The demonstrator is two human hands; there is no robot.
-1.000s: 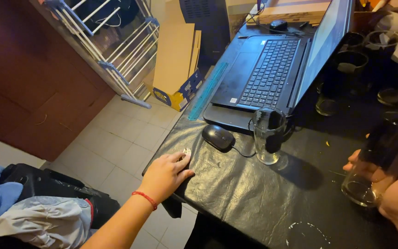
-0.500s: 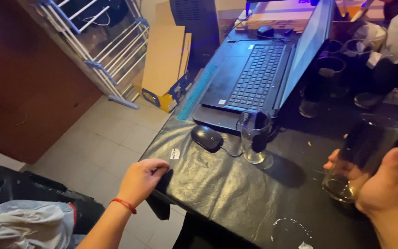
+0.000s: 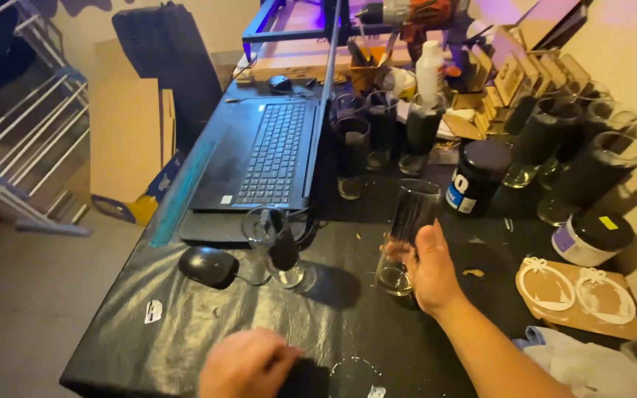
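We cannot tell what our left hand (image 3: 248,362) grips: it curls over something dark at the table (image 3: 186,324) edge, partly cut off. Our right hand (image 3: 427,269) grasps one dark-coated glass (image 3: 405,228) (its inside unclear), standing on the table. One clear glass (image 3: 274,243), one mouse (image 3: 208,265) and one laptop (image 3: 263,158) sit nearby.

The right hand (image 3: 427,271) clasps a tall glass (image 3: 405,236) upright on the desk (image 3: 186,324). Left of that grip stands a second glass (image 3: 276,245), beside a mouse (image 3: 208,266).
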